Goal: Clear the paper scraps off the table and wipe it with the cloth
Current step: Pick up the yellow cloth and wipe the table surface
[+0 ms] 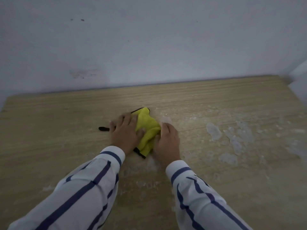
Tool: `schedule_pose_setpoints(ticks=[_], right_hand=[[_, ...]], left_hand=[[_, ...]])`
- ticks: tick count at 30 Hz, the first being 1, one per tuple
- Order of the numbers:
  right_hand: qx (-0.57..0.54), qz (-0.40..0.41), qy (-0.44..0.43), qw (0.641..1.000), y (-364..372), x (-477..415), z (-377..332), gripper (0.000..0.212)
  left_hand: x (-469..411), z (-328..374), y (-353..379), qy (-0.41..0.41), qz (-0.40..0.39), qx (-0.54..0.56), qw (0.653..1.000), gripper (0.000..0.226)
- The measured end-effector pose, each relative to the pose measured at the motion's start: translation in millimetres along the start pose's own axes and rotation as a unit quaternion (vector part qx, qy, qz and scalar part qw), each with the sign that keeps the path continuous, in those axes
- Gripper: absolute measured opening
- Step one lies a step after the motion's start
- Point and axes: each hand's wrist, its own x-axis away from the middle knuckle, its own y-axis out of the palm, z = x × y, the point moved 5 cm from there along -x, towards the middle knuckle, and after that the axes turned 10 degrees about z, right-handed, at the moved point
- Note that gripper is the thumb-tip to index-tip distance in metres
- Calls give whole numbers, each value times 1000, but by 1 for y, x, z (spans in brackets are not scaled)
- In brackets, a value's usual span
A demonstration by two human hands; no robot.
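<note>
Both hands press down on a bunched yellow cloth (147,130) near the middle of the table (49,133). The left hand (125,132) lies flat, palm down, fingers spread and only slightly bent, covering the cloth's left side; its thumb rests on the yellow fabric. The right hand (167,140) is cupped over the cloth's right edge, fingers curled downward so that their tips are hidden; whether they pinch the fabric or merely press on it cannot be told. The cloth is crumpled into folds between the two hands, with a dark trimmed border showing at its far corner and at its near corner. A small black object (103,128) lies on the table just left of the left hand, partly hidden beneath the fingers; its nature is unclear. Pale wet-looking smears and flecks (214,133) mark the wood-grain surface to the right of the cloth and in the near area between the forearms. Both sleeves (79,188) are white with dark blue stripes. A plain pale wall (149,47) rises behind the far edge of the table. No brand, label or writing is legible anywhere.
</note>
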Motion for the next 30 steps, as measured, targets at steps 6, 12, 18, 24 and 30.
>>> schedule_pose_setpoints(ticks=[6,12,18,24,30], right_hand=[[166,13,-48,985,-3,9,41,57],[170,15,-74,983,-3,6,44,51],[-1,32,-71,997,-27,-4,68,40],[-23,54,41,997,-77,-2,119,33],[-15,10,-31,999,-73,12,119,40]], left_hand=[[-9,13,-5,-63,66,67,994,66],[-27,12,5,-92,38,0,995,62],[-68,102,24,46,15,98,994,46],[-12,126,20,90,28,155,983,44],[-3,104,19,-32,61,67,995,47]])
